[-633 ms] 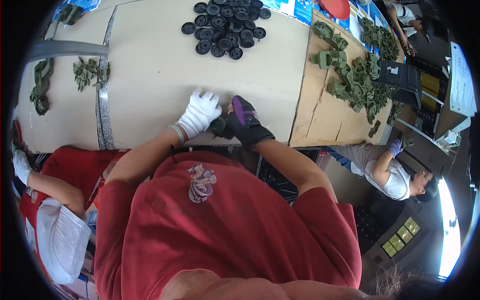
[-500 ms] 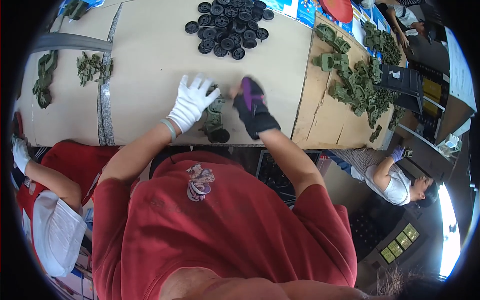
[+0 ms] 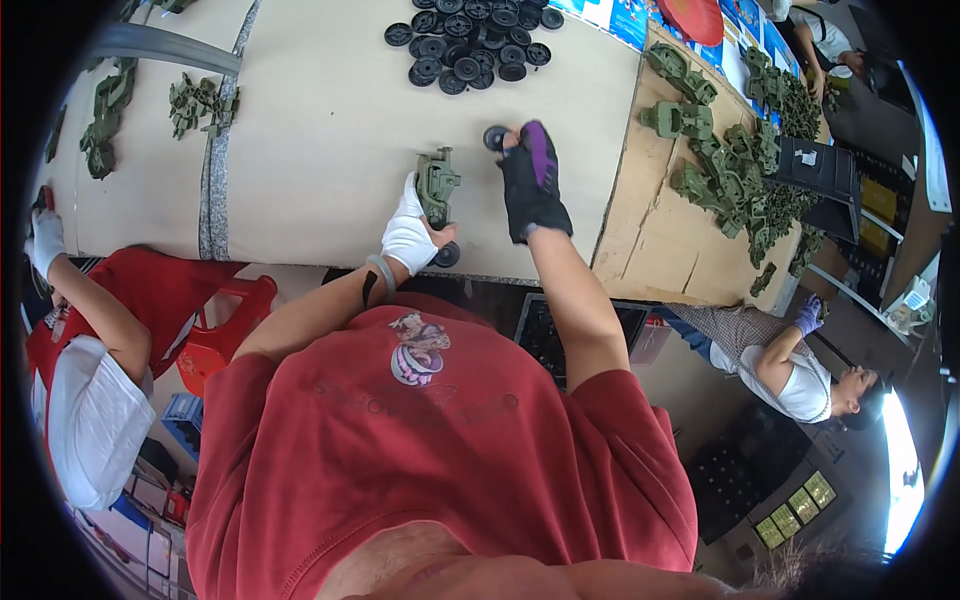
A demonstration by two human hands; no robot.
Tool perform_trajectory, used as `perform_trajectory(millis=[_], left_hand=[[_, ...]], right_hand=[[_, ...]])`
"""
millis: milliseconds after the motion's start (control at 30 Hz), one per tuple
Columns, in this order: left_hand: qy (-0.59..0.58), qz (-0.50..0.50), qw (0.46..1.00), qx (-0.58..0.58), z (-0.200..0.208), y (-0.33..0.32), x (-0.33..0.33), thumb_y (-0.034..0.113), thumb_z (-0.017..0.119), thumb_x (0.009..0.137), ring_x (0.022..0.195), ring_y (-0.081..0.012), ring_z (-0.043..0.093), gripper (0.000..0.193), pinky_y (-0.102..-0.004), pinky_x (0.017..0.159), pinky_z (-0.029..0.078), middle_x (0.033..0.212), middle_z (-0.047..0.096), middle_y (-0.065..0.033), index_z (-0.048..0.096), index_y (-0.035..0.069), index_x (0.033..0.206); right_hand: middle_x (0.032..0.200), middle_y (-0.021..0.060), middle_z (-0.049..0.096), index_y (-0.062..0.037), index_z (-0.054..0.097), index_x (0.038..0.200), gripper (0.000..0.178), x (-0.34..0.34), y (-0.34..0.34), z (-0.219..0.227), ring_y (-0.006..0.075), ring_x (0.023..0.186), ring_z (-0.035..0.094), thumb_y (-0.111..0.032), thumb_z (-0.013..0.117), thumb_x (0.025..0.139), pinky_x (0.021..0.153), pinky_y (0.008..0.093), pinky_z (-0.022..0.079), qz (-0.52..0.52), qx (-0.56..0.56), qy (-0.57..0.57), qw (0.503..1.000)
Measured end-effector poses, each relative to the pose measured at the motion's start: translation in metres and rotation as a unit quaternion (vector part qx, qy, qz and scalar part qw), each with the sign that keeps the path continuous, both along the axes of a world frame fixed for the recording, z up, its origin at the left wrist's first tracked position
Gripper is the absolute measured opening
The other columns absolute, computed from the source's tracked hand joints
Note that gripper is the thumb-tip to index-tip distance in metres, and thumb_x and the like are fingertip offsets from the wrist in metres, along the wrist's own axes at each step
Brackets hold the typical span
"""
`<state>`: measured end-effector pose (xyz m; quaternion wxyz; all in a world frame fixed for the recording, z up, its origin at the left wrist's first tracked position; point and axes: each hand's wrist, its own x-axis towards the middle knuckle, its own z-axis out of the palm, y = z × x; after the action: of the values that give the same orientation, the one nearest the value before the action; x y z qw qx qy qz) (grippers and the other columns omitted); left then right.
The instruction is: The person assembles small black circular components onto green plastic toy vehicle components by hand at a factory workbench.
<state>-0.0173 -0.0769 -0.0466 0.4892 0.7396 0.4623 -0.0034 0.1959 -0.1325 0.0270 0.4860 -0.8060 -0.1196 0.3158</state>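
My left hand (image 3: 408, 236), in a white glove with the thumb bare, is closed along the side of a green plastic toy vehicle body (image 3: 437, 188). The body lies lengthwise near the table's front edge, with a black wheel (image 3: 447, 255) at its near end, by my thumb. Off to the right and a little farther away, my right hand (image 3: 532, 185) wears a black and purple fingerless glove. Its bare fingertips pinch another black wheel (image 3: 493, 138) above the table. The glove and fingers hide part of the green body.
A heap of black wheels (image 3: 466, 45) lies at the table's far side. Green parts (image 3: 728, 175) cover the cardboard on the right, and smaller green pieces (image 3: 195, 105) lie left. Co-workers are at both sides, one with a white-gloved hand (image 3: 46, 240). A red stool (image 3: 225, 330) stands at left.
My left hand, spread open over the green body before, has closed around its side. My right hand has moved away from the body, and a wheel now shows in its fingers.
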Motion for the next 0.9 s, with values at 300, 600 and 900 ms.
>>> perform_trajectory(millis=[300, 600, 900], left_hand=[[0.034, -0.119, 0.992, -0.017, -0.003, 0.006, 0.002, 0.044, 0.082, 0.076, 0.107, -0.0464, 0.074, 0.123, -0.0497, 0.096, 0.059, 0.118, 0.073, -0.0283, 0.014, 0.004, 0.171], [-0.019, -0.104, 0.994, 0.002, -0.029, 0.002, -0.002, 0.042, 0.083, 0.077, 0.109, -0.0474, 0.073, 0.122, -0.0494, 0.100, 0.058, 0.122, 0.072, -0.0295, 0.014, 0.005, 0.170], [0.070, -0.145, 0.986, -0.048, 0.007, 0.013, 0.003, 0.042, 0.084, 0.078, 0.114, -0.0465, 0.072, 0.122, -0.0492, 0.103, 0.057, 0.127, 0.070, -0.0293, 0.014, 0.008, 0.172]], right_hand=[[0.106, 0.0055, 0.073, -0.0019, 0.068, 0.121, 0.020, -0.048, -0.050, -0.005, 0.0127, 0.093, 0.069, -0.017, 0.068, 0.109, 0.082, 0.0296, 0.059, 0.072, 0.088, 0.151, 0.982], [0.106, 0.0055, 0.074, -0.0005, 0.071, 0.122, 0.023, -0.061, -0.036, 0.001, 0.0136, 0.096, 0.069, -0.018, 0.069, 0.108, 0.083, 0.0303, 0.057, 0.111, 0.056, 0.086, 0.988], [0.105, 0.0064, 0.074, -0.0019, 0.072, 0.122, 0.023, -0.053, -0.034, 0.010, 0.0126, 0.093, 0.068, -0.020, 0.070, 0.108, 0.081, 0.0294, 0.058, 0.056, 0.070, 0.088, 0.992]])
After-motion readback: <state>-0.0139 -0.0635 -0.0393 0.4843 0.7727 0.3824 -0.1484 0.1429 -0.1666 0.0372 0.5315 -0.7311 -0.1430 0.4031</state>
